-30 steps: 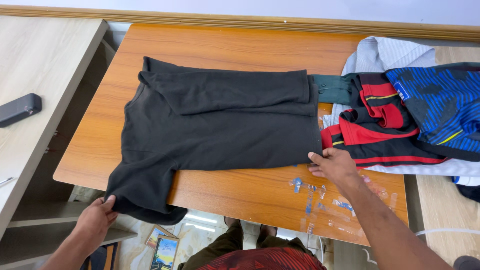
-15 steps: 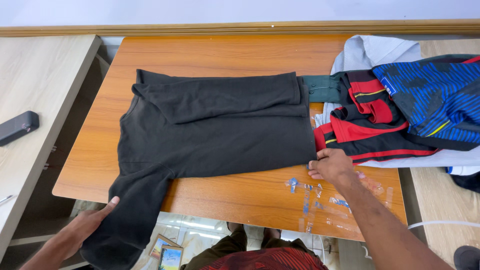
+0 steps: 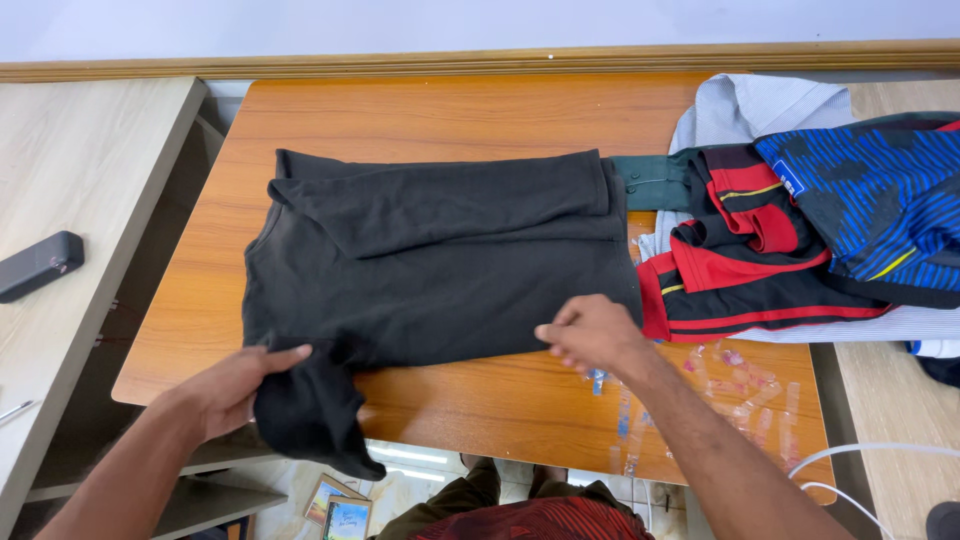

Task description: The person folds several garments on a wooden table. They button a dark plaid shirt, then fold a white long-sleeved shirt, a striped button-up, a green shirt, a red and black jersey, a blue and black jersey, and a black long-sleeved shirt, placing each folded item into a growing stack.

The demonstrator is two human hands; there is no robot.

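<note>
A: What has changed?
B: The left hand [image 3: 235, 385] has gathered the hanging sleeve [image 3: 310, 410] of the black shirt [image 3: 440, 260], at seven o'clock on the table [image 3: 480, 110].
A: And the other?
B: The right hand [image 3: 590, 335], fingers loosely curled and holding nothing, pins the hem at five o'clock; the fold is under way.

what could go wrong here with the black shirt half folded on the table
The sleeve gripped by the left hand hangs past the table edge, so the black shirt might drag or slip off. The right hand pins only the near hem, so the top fold may shift and wrinkle. The pile of clothes lies against the shirt and might get caught in the fold.
</note>
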